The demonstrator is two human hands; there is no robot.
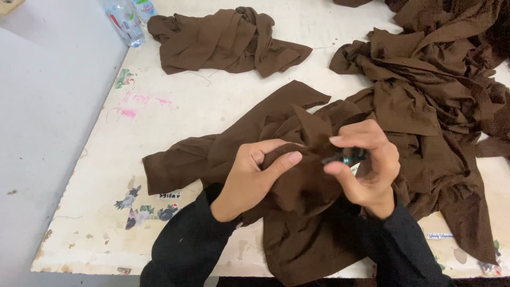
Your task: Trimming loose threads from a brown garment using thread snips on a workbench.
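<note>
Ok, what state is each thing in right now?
Brown fabric garment: crumpled, gripped by both hands.
Left hand: pinching the cloth.
Right hand: holding a small dark tool.
Folded brown bundle: lying apart.
Brown heap: piled.
Clear plastic bottles: upright.

Brown garment (297,212) bunched on table edge, small dark tool (344,157) above it

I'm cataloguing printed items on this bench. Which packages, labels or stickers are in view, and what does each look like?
Two water bottles: table's far left corner, clear plastic, blue, white and red labels.
Flower stickers: near left edge, grey and green patches.
Small label: near right edge, white strip, dark script.
Pink scribbles: left tabletop, faded.
</note>
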